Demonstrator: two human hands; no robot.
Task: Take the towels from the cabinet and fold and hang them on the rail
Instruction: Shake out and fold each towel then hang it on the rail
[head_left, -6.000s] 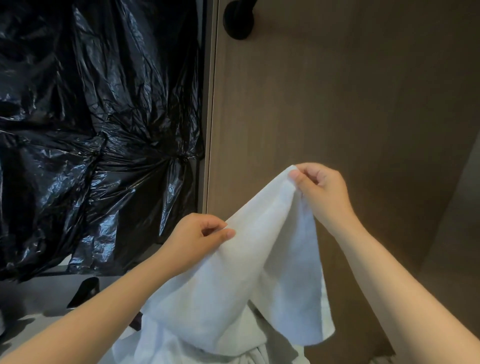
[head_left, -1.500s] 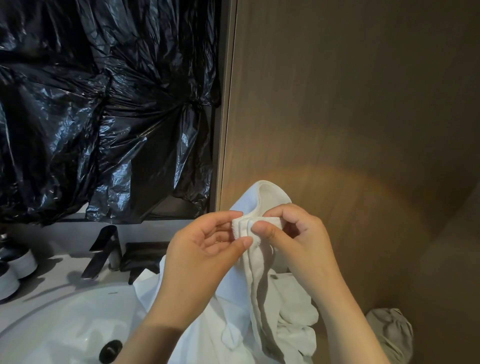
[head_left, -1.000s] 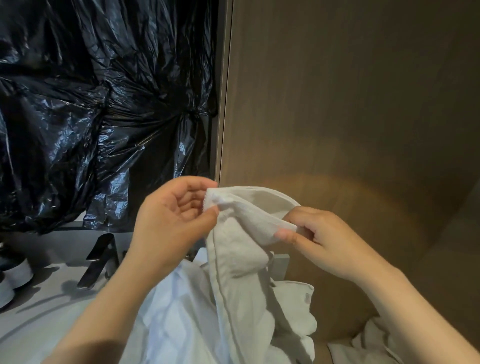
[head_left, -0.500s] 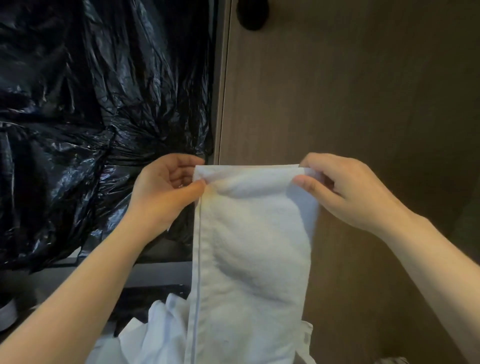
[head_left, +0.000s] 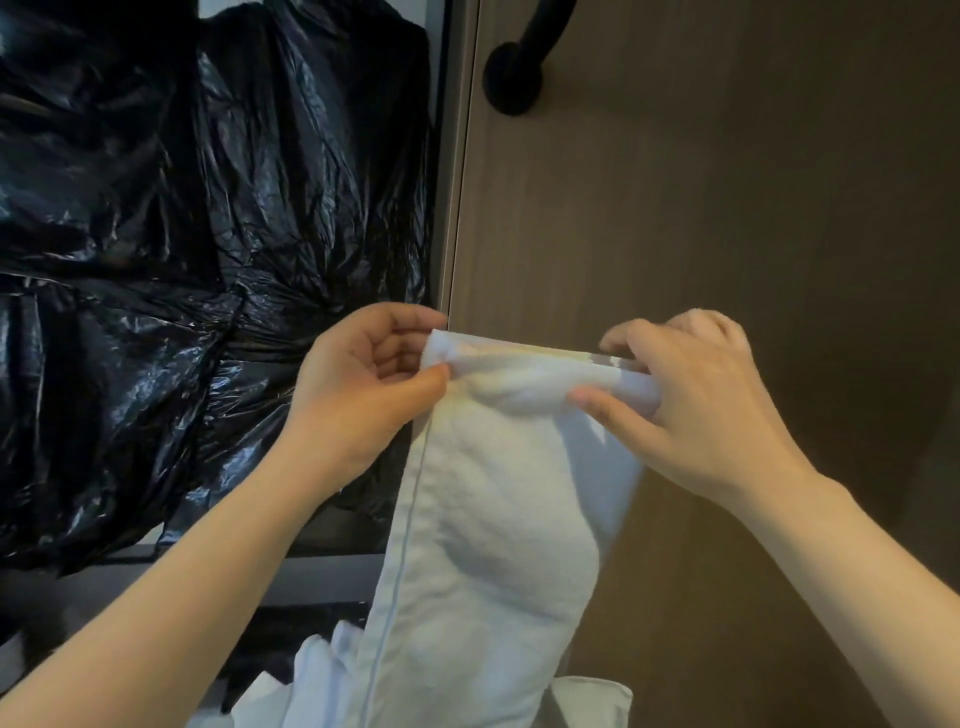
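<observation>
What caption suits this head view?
Left hand and right hand pinch a folded white towel by its top edge, below a black rail.

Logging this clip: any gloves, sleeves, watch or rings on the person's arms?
None visible. The left hand and right hand are bare, without gloves or rings. The left forearm and right forearm are uncovered up to the frame edge, with no sleeve, watch or bracelet.

The long white terry towel (head_left: 483, 545) runs off the bottom edge, its lower end unseen. Its folded top hides the left hand's (head_left: 363, 395) fingertips; the right hand (head_left: 696, 405) covers its right corner. The black metal rail (head_left: 511, 78) is cut off at the top. Crumpled black plastic sheeting (head_left: 208, 260) hides whatever lies behind it.
</observation>
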